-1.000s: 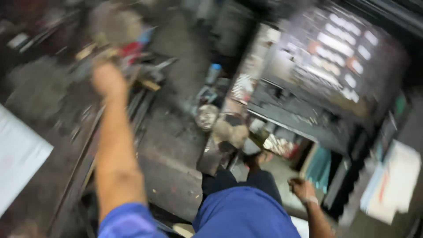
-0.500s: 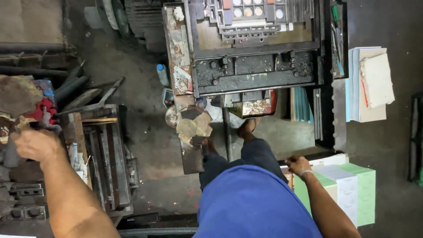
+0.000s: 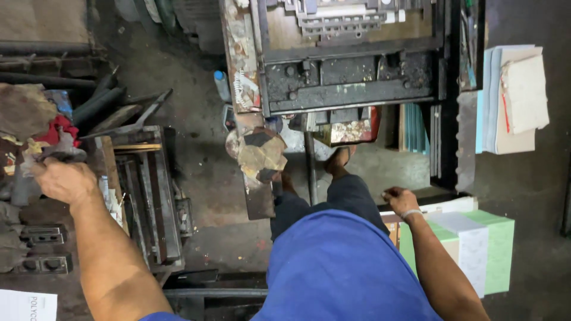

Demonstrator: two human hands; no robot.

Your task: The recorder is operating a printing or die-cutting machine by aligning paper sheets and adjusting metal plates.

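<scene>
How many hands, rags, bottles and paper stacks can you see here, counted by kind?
Hands: 2, the left hand on a grey rag and the right hand above the green paper stack.
Rags: 2, grey and red rag.
Bottles: 1, blue-capped bottle.
Paper stacks: 2, green one and pale stack.
Total: 7

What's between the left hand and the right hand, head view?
Head view: from the left hand on the rags, a dark metal rack, bare grimy floor, then the person's blue-clad legs before the right hand.
</scene>
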